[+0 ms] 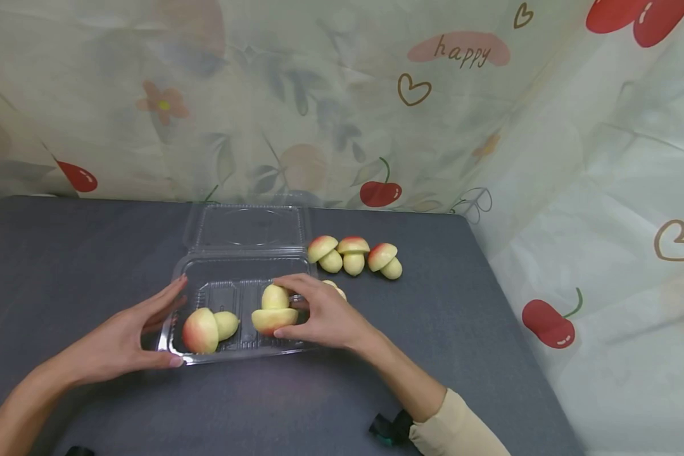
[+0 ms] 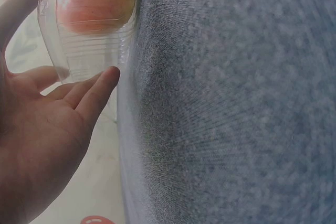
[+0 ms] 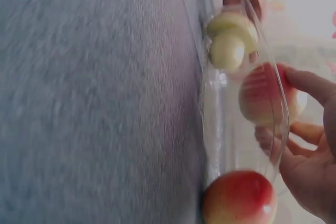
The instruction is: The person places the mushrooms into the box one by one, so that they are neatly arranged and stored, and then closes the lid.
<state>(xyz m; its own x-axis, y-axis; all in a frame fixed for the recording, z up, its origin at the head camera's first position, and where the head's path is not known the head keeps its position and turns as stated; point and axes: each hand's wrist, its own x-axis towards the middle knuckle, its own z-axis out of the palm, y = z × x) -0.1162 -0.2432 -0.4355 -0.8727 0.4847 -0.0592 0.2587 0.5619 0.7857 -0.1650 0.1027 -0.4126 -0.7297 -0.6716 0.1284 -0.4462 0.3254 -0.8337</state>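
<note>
A clear plastic clamshell box (image 1: 245, 354) lies on the table, its lid (image 1: 251, 228) laid back behind it. One mushroom-shaped piece (image 1: 211, 329), pale yellow with a reddish cap, lies in the left part of the box. My right hand (image 1: 327, 310) pinches another mushroom-shaped piece (image 1: 274, 310), cap toward me, over the box's right part. My left hand (image 1: 131, 335) spreads along the box's left end, thumb at the front corner and fairly straight fingers (image 2: 97, 95) at the wall. A further mushroom-shaped piece (image 3: 240, 200) sits by the box's right end, mostly hidden by my right hand in the head view.
Three more mushroom-shaped pieces (image 1: 353, 255) lie in a row behind and right of the box. The dark grey table (image 1: 450, 329) ends at a patterned curtain (image 1: 319, 126) at the back and right. A small black object (image 1: 392, 428) is beside my right sleeve.
</note>
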